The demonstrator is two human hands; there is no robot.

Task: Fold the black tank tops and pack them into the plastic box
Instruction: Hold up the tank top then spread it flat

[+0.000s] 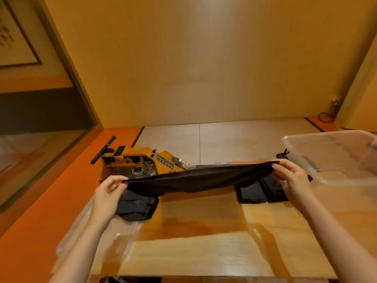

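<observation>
A black tank top [195,178] is stretched in the air above the wooden table [200,250]. My left hand [108,194] pinches its left end and my right hand [291,176] pinches its right end. Below it on the table lie a crumpled black tank top [136,207] at the left and a flat, folded black one [259,190] at the right. The clear plastic box [334,158] stands at the table's right side, just beyond my right hand.
An orange machine [138,162] with a black handle sits on the floor behind the table at the left. Clear plastic wrapping [81,227] lies on the table's left edge. A wall stands close behind, and a black cable [326,117] lies at the far right.
</observation>
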